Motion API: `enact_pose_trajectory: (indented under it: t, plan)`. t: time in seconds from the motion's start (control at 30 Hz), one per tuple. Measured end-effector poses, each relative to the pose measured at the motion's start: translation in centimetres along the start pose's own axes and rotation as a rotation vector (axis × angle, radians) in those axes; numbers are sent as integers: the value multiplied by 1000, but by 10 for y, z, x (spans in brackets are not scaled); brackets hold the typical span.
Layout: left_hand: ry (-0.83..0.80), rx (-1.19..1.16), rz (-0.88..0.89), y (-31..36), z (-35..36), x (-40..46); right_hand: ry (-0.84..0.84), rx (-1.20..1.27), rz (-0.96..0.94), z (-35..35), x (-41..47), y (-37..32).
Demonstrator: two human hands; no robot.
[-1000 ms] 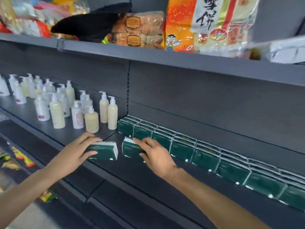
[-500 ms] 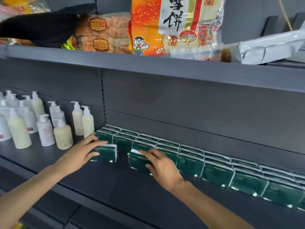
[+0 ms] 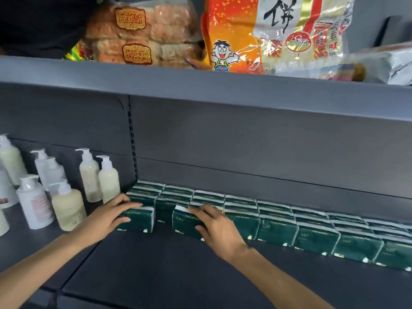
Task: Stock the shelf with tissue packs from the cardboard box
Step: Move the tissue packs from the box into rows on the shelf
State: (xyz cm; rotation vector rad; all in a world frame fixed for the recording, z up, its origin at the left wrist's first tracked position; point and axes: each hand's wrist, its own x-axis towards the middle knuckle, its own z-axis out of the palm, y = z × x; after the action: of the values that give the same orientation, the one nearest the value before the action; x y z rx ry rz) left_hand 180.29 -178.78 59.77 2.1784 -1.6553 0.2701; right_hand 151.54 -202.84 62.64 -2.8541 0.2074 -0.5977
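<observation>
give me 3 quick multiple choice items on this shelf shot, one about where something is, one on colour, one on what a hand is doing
1. Where do the pump bottles stand?
A. left of the tissue packs
B. on the upper shelf
C. right of the tissue packs

2. What colour is the tissue packs' wrapping?
A. red
B. dark green
C. yellow

3. What is the left hand doing?
A. hanging idle
B. lifting a bottle
C. holding a tissue pack

Key:
1 A, the bottles stand at the left end of the same shelf.
2 B, every pack in the row is dark green with white edges.
3 C, its fingers lie over the left front pack, thumb against the front.
</observation>
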Motion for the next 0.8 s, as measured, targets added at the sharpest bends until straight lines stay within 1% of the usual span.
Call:
enact_pose_trajectory:
  t: [0.2, 0.4, 0.5, 0.67, 0.8]
  plan:
    - [29, 6, 48, -34, 8, 4, -17, -13, 16, 23, 28, -19]
    - [71, 32, 53, -55, 22, 10, -29, -25, 15, 37, 49, -30]
    - [123, 63, 54, -59, 28, 13, -30, -28, 12, 44, 58, -32]
    - [152, 100, 48, -60, 32, 16, -24, -33, 8, 53, 67, -33]
    - [195, 173, 65, -59, 28, 17, -7, -25, 1, 60, 70, -38]
